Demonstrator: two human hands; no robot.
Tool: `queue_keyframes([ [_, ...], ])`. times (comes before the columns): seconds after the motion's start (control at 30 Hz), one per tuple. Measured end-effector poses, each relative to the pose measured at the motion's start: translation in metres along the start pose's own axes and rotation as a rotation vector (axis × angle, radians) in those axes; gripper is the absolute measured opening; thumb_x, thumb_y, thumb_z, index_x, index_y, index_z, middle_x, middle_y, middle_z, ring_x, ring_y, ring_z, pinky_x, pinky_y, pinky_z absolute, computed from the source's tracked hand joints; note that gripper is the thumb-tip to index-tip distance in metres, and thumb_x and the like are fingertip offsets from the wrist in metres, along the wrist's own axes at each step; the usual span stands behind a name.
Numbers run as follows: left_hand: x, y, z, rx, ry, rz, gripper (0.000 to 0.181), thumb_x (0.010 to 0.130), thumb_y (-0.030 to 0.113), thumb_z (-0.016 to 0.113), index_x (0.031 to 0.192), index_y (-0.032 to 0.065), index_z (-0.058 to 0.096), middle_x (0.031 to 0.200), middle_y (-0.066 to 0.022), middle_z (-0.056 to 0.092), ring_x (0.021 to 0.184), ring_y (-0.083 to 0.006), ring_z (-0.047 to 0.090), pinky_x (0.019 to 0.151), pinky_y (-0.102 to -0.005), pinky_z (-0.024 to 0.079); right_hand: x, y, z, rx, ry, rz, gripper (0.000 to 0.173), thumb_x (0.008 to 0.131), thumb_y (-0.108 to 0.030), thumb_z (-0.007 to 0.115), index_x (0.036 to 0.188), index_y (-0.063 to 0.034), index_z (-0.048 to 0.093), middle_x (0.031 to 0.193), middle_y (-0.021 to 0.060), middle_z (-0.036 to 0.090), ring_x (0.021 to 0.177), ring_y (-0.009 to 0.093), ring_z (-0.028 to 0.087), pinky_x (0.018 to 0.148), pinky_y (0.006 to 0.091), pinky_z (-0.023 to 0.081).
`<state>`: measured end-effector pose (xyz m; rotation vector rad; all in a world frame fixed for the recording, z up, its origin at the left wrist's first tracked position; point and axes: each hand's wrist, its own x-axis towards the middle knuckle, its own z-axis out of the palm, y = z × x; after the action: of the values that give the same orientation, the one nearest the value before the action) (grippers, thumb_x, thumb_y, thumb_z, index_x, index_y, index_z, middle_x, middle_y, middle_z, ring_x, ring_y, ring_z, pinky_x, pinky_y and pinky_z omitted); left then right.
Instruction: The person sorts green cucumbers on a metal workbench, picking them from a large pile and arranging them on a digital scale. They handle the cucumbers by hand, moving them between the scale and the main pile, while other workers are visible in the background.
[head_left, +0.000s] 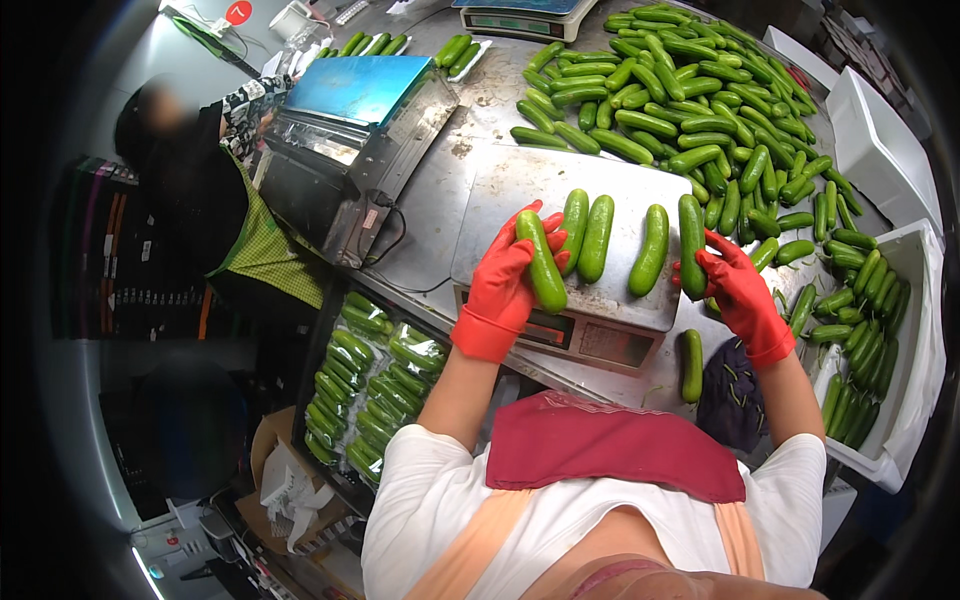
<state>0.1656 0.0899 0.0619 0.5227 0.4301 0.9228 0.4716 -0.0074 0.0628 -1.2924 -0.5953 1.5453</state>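
My left hand (504, 281), in a red rubber glove, holds a cucumber (541, 262) above the left side of a weighing scale (517, 176). My right hand (739, 289), gloved alike, grips another cucumber (691, 247) at the scale's right edge. Between the hands, a pair of cucumbers (597, 240) lies close together on the metal platform, with a single cucumber (649, 251) apart to their right. Part of the scale's front display (547, 330) shows below my left hand. One more cucumber (691, 366) rests on the table in front of the scale.
A large heap of cucumbers (675, 97) covers the far right. At right stands a white crate (919, 300) holding cucumbers, near a dark cloth (731, 394). Wrapped packs (375, 382) fill a black crate at left. Beyond, a person (187, 172) stands by a wrapping machine (352, 150).
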Motion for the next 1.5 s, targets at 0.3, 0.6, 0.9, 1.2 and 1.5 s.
queue_keyframes([
  [0.3, 0.008, -0.001, -0.003, 0.027, 0.029, -0.031, 0.056, 0.092, 0.026, 0.058, 0.139, 0.0057, 0.037, 0.129, -0.0164, 0.052, 0.081, -0.0120, 0.058, 0.066, -0.0233, 0.050, 0.005, -0.003, 0.013, -0.415, 0.043, 0.070, 0.062, 0.092, -0.027, 0.060, 0.146, -0.0118, 0.031, 0.098, 0.0089, 0.061, 0.071, 0.015, 0.062, 0.055, 0.0249, 0.048],
  [0.6, 0.007, 0.001, -0.006, -0.051, 0.113, 0.006, 0.056, 0.093, 0.027, 0.057, 0.140, 0.0060, 0.036, 0.133, -0.0169, 0.048, 0.080, -0.0098, 0.057, 0.062, -0.0208, 0.048, 0.001, -0.002, 0.008, -0.488, 0.141, 0.069, 0.042, 0.095, -0.026, 0.053, 0.135, -0.0171, 0.049, 0.076, 0.0004, 0.063, 0.053, 0.005, 0.053, 0.047, 0.0192, 0.039],
  [0.9, -0.032, 0.009, -0.020, -0.030, 0.144, 0.040, 0.057, 0.095, 0.037, 0.048, 0.136, -0.0007, 0.039, 0.076, -0.0126, 0.065, 0.043, -0.0134, 0.046, 0.044, -0.0235, 0.040, -0.008, 0.015, 0.008, -0.424, 0.166, -0.037, 0.045, 0.093, -0.028, 0.055, 0.135, -0.0151, 0.049, 0.075, -0.0006, 0.063, 0.054, 0.006, 0.055, 0.048, 0.0201, 0.038],
  [1.2, -0.113, 0.048, -0.036, -0.138, 0.182, 0.473, 0.062, 0.094, 0.044, 0.046, 0.127, -0.0082, 0.044, 0.075, -0.0134, 0.065, 0.044, -0.0165, 0.051, 0.041, -0.0250, 0.041, -0.016, 0.033, 0.017, -0.417, 0.163, -0.172, 0.043, 0.094, -0.024, 0.055, 0.135, -0.0125, 0.048, 0.070, -0.0009, 0.063, 0.050, 0.004, 0.054, 0.042, 0.0168, 0.037],
  [1.5, -0.154, 0.059, 0.014, 0.261, 0.185, 0.708, 0.072, 0.092, 0.052, 0.046, 0.129, -0.0103, 0.042, 0.078, -0.0132, 0.066, 0.044, -0.0161, 0.053, 0.041, -0.0248, 0.042, -0.042, 0.027, 0.052, -0.468, 0.165, -0.343, 0.032, 0.096, -0.021, 0.054, 0.126, -0.0107, 0.057, 0.076, -0.0029, 0.063, 0.055, 0.002, 0.053, 0.046, 0.0161, 0.035],
])
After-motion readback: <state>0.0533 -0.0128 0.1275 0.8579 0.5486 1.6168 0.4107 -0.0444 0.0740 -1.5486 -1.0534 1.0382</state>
